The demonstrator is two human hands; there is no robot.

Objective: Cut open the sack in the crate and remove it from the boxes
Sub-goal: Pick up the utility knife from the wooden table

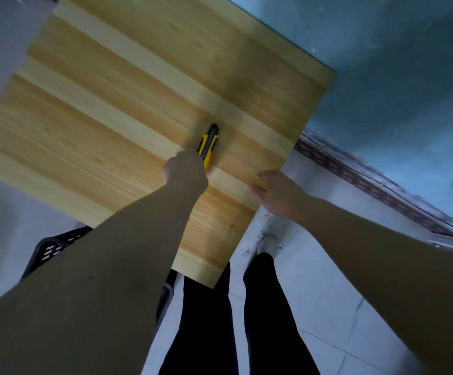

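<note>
From the head view, the left hand (185,173) is curled over the near end of the yellow-and-black plastic utility knife (208,143), seemingly gripping it, in mid-frame on the pale striped wooden worktop (98,109). The right hand (275,191) rests loosely curled on the worktop's right edge and holds nothing. The sack is not in sight. The black perforated plastic crate (54,249) shows only a corner at lower left, behind the forearm and under the worktop.

The knife looks light and stiff, best held by its ribbed body with the dark tip pointing away. I cannot tell if the blade is out. The sack should be soft and want pulling taut. The white tiled floor (314,307) at lower right offers room, while the worktop corner sits close to the legs.
</note>
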